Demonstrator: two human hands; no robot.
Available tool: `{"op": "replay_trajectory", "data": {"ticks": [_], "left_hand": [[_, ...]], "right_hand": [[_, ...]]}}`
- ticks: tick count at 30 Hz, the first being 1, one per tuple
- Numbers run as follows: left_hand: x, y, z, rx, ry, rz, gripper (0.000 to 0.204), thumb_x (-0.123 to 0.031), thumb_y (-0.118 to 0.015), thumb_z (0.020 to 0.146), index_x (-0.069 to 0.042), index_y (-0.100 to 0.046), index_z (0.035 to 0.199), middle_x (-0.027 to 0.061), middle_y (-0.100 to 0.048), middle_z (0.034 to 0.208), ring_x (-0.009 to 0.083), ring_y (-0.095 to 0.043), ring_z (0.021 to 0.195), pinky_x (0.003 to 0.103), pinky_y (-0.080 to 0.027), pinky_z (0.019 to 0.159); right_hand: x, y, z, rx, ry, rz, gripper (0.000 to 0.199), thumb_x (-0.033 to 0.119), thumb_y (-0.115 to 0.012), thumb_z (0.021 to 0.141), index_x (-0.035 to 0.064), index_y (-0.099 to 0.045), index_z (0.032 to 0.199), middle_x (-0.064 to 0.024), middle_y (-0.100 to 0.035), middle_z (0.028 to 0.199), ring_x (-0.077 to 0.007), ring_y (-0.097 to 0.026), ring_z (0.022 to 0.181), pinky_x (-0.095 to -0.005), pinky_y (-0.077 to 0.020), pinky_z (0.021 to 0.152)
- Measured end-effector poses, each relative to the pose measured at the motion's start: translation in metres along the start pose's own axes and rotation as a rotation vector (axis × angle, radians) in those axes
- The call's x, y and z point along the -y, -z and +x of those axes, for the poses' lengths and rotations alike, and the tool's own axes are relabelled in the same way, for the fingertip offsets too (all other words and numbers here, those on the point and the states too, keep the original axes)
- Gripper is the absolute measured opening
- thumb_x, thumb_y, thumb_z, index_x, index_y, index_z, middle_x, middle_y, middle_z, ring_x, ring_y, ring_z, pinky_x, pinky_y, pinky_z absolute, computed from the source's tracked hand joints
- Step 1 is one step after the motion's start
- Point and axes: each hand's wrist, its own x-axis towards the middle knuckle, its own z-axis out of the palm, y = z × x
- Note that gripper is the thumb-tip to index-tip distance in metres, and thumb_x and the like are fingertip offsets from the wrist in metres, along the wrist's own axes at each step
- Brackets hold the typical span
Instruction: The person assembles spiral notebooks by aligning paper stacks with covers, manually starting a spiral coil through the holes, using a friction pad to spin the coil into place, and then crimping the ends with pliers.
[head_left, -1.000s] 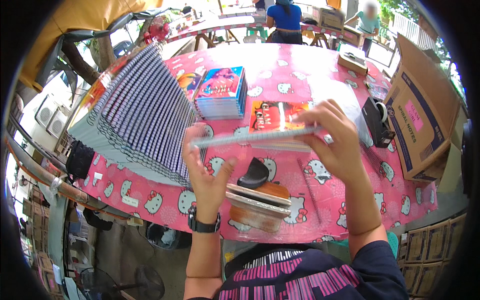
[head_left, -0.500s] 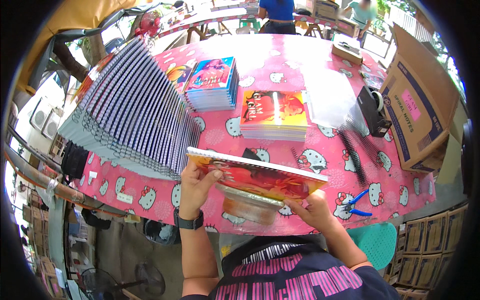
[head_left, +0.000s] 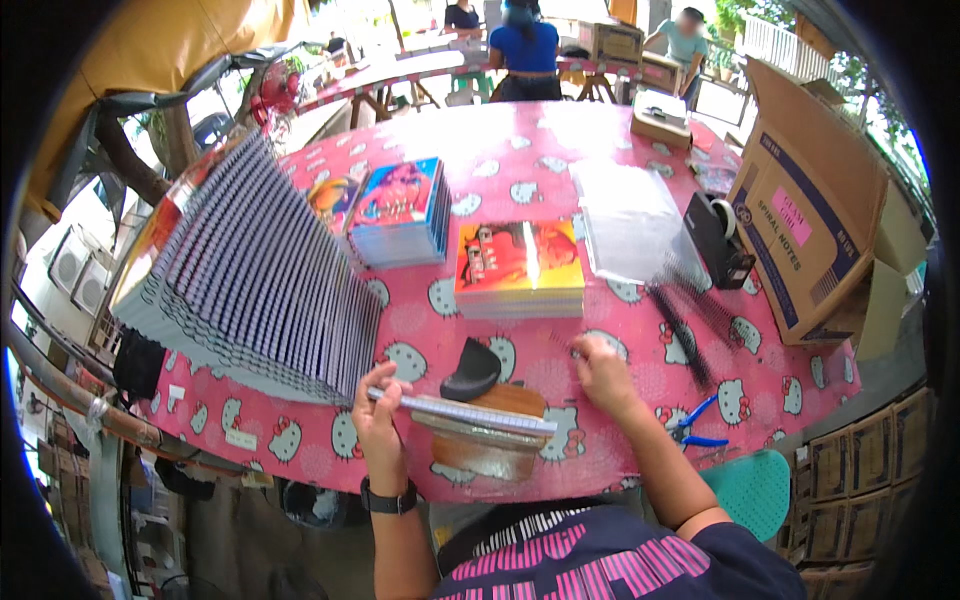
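Note:
My left hand (head_left: 380, 408) grips a thin notebook (head_left: 480, 412) by its left end, tilted so that its white page edge faces up. Under it on the table lie a brown wooden block (head_left: 485, 457) and a curved black piece (head_left: 472, 370). My right hand (head_left: 605, 375) is on the table to the right, fingertips pinched at the end of a thin dark spiral coil (head_left: 562, 338). Just beyond stands a stack of yellow and red notebooks (head_left: 520, 268). More black spiral coils (head_left: 682, 338) lie right of that hand, with blue-handled pliers (head_left: 698, 428) nearer me.
A tall leaning pile of spiral-bound notebooks (head_left: 260, 280) fills the left side. Blue-covered notebooks (head_left: 398, 212) stand behind. Clear plastic sheets (head_left: 635, 220), a black tape dispenser (head_left: 718, 240) and an open cardboard box (head_left: 810, 220) are at right. People work at a far table.
My right hand has let go of the notebook and moved right and forward to the coil. The notebook, now only in my left hand, has come lower and turned edge-up.

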Motion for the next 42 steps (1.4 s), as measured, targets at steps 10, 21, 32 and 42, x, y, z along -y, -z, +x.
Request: {"op": "replay_trajectory", "data": {"ticks": [10, 21, 32, 42], "left_hand": [[-0.036, -0.093, -0.065, 0.270, -0.560, 1.040, 0.070, -0.050, -0.068, 0.076, -0.009, -0.048, 0.130, 0.0082, -0.052, 0.118, 0.0270, -0.045, 0.120, 0.064, -0.002, 0.107], [-0.012, -0.115, -0.057, 0.123, -0.746, 0.977, 0.035, -0.029, -0.068, 0.076, -0.014, -0.061, 0.107, 0.0010, -0.058, 0.109, 0.0231, -0.050, 0.116, 0.065, 0.002, 0.106], [-0.023, -0.110, -0.057, 0.232, -0.641, 0.966, 0.045, -0.035, -0.067, 0.078, -0.016, -0.057, 0.118, -0.0009, -0.056, 0.113, 0.0195, -0.051, 0.113, 0.068, 0.000, 0.105], [-0.048, -0.092, -0.048, 0.433, -0.665, 0.879, 0.014, -0.028, -0.065, 0.080, -0.021, -0.065, 0.092, -0.0060, -0.058, 0.087, 0.0135, -0.056, 0.096, 0.055, -0.007, 0.106]], "right_hand": [[0.094, 0.096, -0.024, 0.316, 0.096, 0.462, 0.025, 0.011, -0.052, 0.094, 0.0028, -0.057, 0.117, -0.0093, -0.056, 0.083, -0.0152, -0.054, 0.071, -0.0295, -0.0452, 0.065], [0.106, 0.088, -0.035, 0.188, 0.146, 0.446, 0.019, 0.004, -0.063, 0.082, 0.0027, -0.063, 0.102, -0.0116, -0.060, 0.086, -0.0263, -0.061, 0.077, -0.0328, -0.0488, 0.070], [0.105, 0.088, -0.033, 0.375, 0.188, 0.437, 0.023, 0.005, -0.064, 0.082, 0.0033, -0.061, 0.105, -0.0099, -0.058, 0.079, -0.0245, -0.059, 0.071, -0.0345, -0.0476, 0.063], [0.089, 0.066, 0.038, 0.654, 0.136, 0.280, 0.043, 0.020, -0.062, 0.088, 0.0046, -0.050, 0.127, -0.0122, -0.066, 0.088, -0.0216, -0.064, 0.080, -0.0333, -0.0508, 0.071]]}}
